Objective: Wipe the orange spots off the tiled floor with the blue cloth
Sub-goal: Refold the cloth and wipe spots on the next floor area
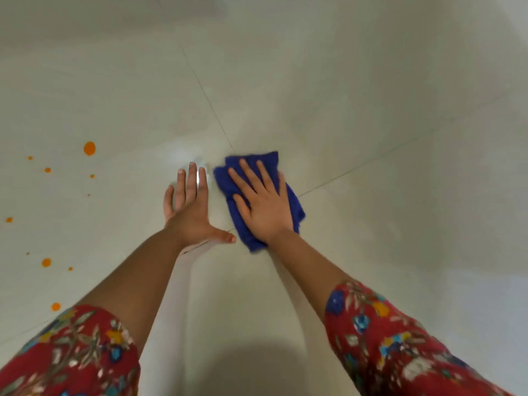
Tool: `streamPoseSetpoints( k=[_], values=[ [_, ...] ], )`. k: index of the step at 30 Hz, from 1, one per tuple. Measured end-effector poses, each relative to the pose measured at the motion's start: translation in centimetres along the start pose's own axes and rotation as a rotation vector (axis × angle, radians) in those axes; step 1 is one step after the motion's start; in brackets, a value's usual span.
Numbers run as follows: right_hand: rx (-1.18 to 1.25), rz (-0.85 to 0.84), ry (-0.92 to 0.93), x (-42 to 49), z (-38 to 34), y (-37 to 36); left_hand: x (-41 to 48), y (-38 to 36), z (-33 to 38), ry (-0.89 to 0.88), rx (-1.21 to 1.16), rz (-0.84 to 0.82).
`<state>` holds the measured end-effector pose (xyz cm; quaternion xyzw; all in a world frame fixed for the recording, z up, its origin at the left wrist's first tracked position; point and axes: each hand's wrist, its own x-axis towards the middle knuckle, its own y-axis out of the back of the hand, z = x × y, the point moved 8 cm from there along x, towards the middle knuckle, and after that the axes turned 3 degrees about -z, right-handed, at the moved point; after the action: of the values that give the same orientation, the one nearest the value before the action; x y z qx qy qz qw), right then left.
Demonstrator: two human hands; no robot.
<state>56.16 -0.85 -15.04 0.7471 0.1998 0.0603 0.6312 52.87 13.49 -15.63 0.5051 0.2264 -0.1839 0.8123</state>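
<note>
A folded blue cloth (251, 164) lies on the pale tiled floor (371, 138) where the tile joints cross. My right hand (261, 204) presses flat on top of it, fingers spread, palm covering most of the cloth. My left hand (190, 208) rests flat on the bare tile just left of the cloth, fingers apart, holding nothing. Orange spots dot the floor at the far left: the largest orange spot (89, 148) sits left of my left hand, and several smaller ones trail down toward a spot (56, 306) beside my left sleeve.
Thin grout lines (371, 160) run diagonally across the glossy floor. A bright light reflection (185, 157) shines just beyond my left fingertips. Red floral sleeves (400, 338) cover both upper arms at the bottom of the view.
</note>
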Motion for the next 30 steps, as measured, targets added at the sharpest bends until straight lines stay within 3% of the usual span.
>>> streamPoseSetpoints(
  k=[2, 5, 8, 10, 13, 15, 21, 23, 28, 30],
  values=[
    [-0.022, 0.018, -0.085, -3.9, 3.8, 0.1, 0.2, 0.4, -0.3, -0.004, -0.001, 0.028],
    [-0.049, 0.040, -0.410, -9.3, 12.9, 1.5, -1.4, 0.4, 0.0, -0.055, 0.024, 0.139],
    [-0.012, 0.046, -0.461, -13.3, 12.7, 0.7, -5.6, -0.7, 0.7, -0.099, 0.049, 0.338],
    [-0.014, 0.056, -0.367, -16.8, 7.6, -0.8, -9.4, -2.3, 0.5, -0.081, -0.026, 0.432],
    [-0.010, -0.057, 0.011, -23.3, -1.5, -4.4, -15.8, -5.8, -1.5, 0.028, -0.087, 0.465],
    [0.009, -0.094, 0.152, -23.5, -2.7, -4.6, -19.9, -7.9, -3.4, 0.106, -0.118, 0.480],
    [-0.006, -0.068, -0.219, -13.3, -1.7, -2.9, -26.9, -10.4, -9.3, 0.262, -0.070, 0.468],
    [0.000, -0.076, -0.148, -12.2, -5.4, -3.6, -27.2, -10.9, -10.4, 0.274, -0.066, 0.438],
    [-0.069, -0.138, 0.411, -20.6, -13.9, -6.2, -28.5, -11.2, -12.2, 0.334, -0.217, 0.445],
    [-0.089, -0.125, 0.412, -20.1, -12.2, -5.8, -29.3, -11.4, -12.6, 0.340, -0.236, 0.447]
  ],
)
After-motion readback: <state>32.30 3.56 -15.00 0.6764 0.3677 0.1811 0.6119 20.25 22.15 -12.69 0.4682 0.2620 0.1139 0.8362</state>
